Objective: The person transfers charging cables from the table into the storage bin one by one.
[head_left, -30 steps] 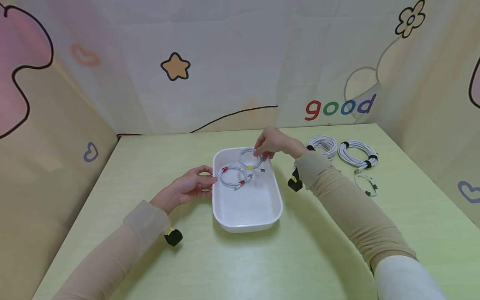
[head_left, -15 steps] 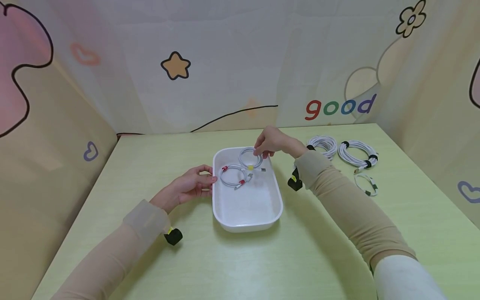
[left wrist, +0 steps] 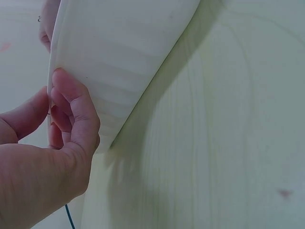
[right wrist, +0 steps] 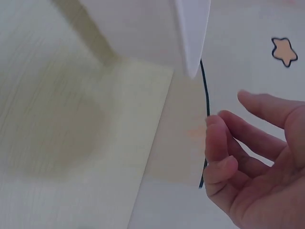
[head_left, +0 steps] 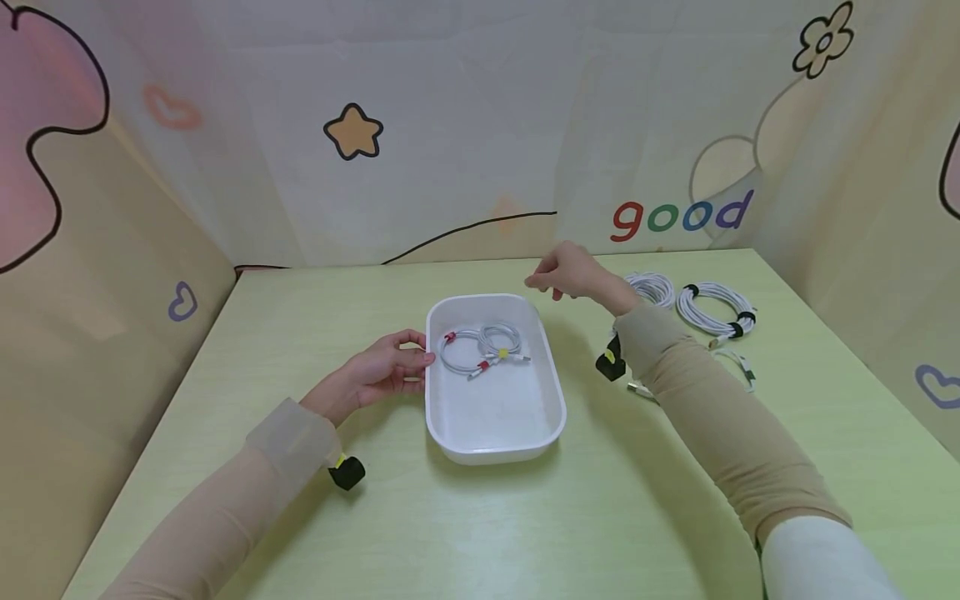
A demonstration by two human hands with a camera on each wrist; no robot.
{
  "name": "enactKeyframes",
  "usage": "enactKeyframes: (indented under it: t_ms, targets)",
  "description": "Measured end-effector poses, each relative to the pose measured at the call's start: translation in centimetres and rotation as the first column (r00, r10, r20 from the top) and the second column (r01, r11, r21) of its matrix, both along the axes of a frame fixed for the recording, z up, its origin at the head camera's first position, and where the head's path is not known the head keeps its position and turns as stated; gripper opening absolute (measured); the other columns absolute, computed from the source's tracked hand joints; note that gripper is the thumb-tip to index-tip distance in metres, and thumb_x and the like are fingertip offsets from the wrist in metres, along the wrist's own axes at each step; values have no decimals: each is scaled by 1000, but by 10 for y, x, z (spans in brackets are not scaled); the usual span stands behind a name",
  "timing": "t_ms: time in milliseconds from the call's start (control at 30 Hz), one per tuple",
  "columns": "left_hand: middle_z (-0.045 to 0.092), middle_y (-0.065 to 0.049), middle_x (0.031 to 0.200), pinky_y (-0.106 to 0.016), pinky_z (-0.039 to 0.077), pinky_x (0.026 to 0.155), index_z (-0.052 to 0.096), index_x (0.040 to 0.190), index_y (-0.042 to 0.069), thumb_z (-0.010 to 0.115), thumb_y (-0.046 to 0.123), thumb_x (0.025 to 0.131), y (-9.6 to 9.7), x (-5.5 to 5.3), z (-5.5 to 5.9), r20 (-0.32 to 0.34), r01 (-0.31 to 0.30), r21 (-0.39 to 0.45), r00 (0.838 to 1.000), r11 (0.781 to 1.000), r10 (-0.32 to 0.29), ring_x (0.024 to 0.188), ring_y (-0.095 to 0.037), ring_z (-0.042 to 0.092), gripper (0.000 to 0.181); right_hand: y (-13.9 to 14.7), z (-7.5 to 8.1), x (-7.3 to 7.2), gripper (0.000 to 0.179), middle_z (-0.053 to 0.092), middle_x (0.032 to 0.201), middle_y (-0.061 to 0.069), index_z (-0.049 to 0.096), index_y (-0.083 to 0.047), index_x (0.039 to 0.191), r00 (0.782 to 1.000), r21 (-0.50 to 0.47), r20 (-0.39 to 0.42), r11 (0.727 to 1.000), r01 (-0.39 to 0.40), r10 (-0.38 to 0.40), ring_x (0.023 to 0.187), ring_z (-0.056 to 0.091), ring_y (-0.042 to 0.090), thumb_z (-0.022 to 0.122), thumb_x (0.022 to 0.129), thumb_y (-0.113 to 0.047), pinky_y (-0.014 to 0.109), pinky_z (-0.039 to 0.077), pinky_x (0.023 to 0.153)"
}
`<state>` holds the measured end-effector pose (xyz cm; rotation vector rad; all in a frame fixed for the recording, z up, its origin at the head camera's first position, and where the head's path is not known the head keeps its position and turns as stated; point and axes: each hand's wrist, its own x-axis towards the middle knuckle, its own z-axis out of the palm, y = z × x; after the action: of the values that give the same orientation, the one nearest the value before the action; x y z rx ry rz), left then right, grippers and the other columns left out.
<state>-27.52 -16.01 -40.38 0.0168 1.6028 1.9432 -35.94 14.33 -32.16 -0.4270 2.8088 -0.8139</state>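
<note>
My left hand (head_left: 382, 371) holds the left wall of a white plastic bin (head_left: 495, 456), with thumb and fingers on either side of its rim in the left wrist view. Inside the bin lie two coiled white charging cables. One cable with red ties (head_left: 444, 358) rests at the left, overlapped by another cable with a yellow tie (head_left: 503, 353). Above and beyond the far right corner hovers my right hand (head_left: 573, 275), away from the rim. Its fingers (right wrist: 217, 138) are loosely bent, with nothing between them and the thumb.
Right of the bin lie a thick white cable coil (head_left: 654, 287), partly behind the right wrist, and a coil with black straps (head_left: 737, 328). Nearer are a small cable with green ties (head_left: 746, 367) and a cable plug (head_left: 641, 389) beside the right sleeve. A printed curtain (head_left: 450, 125) backs the table.
My right hand has let go of the yellow-tied cable and moved up and right out of the bin. That cable now lies lower, over the red-tied one. The left hand stays put.
</note>
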Motion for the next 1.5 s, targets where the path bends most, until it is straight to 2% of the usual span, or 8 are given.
enactKeyframes:
  t_ms: [233, 467, 567, 667, 800, 900, 1167, 1500]
  targets:
    - [62, -1, 84, -27, 55, 68, 39, 118, 6, 56, 4, 95, -1, -1, 2, 10, -5, -20, 1000, 1000, 5, 72, -14, 60, 29, 49, -7, -4, 27, 68, 95, 19, 69, 2, 102, 976, -71, -131, 983, 167, -175, 66, 59, 18, 59, 94, -21, 23, 46, 58]
    - [61, -3, 89, -26, 56, 67, 38, 121, 6, 56, 5, 96, -2, -2, 3, 16, -19, -46, 1000, 999, 19, 72, -14, 60, 31, 93, -16, -3, 31, 67, 103, 23, 67, 5, 102, 909, -43, -225, 935, 352, -352, 87, 59, 32, 55, 94, -23, 39, 48, 72]
    - [61, -3, 89, -27, 57, 67, 39, 120, 6, 56, 5, 96, -3, -2, 3, 16, -21, -46, 1000, 999, 22, 72, -15, 61, 30, 109, -21, -1, 30, 65, 98, 21, 66, 4, 97, 885, -15, -216, 908, 419, -412, 83, 58, 31, 56, 93, -24, 39, 48, 67]
    - [62, -2, 87, -27, 57, 67, 39, 118, 7, 56, 5, 96, -3, -2, 3, 14, -19, -42, 1000, 999, 20, 72, -15, 61, 29, 124, -28, 1, 28, 55, 70, 10, 58, 1, 77, 872, 37, -187, 884, 466, -452, 63, 49, 23, 56, 90, -23, 32, 40, 53]
    - [62, -2, 88, -27, 57, 68, 39, 119, 7, 56, 5, 96, -3, 0, 3, 12, -20, -41, 1000, 999, 21, 73, -14, 61, 29, 138, -34, 4, 31, 42, 50, 1, 45, -7, 63, 877, 120, -124, 870, 477, -464, 46, 43, 16, 55, 87, -24, 28, 34, 44]
    - [62, -3, 90, -27, 57, 68, 39, 120, 6, 56, 5, 96, -3, 0, 3, 11, -22, -39, 1000, 999, 22, 73, -14, 61, 29, 142, -36, 8, 35, 52, 49, 4, 50, -6, 65, 884, 157, -72, 870, 467, -462, 43, 52, 16, 55, 90, -29, 26, 37, 42]
    - [61, -2, 88, -26, 56, 68, 39, 119, 6, 56, 5, 96, -2, 0, 2, 11, -14, -25, 1000, 1000, 14, 73, -14, 61, 29, 150, -43, 11, 43, 57, 55, 6, 60, 4, 87, 891, 196, 98, 887, 418, -442, 48, 57, 19, 51, 94, -37, 27, 43, 45]
    - [63, -2, 87, -27, 56, 68, 38, 120, 5, 56, 5, 96, 0, 0, 0, 3, -18, -32, 1000, 999, 19, 73, -14, 62, 30, 160, -53, 3, 34, 63, 60, 9, 56, 6, 91, 869, 21, 212, 891, 454, -448, 52, 65, 20, 50, 90, -28, 33, 55, 52]
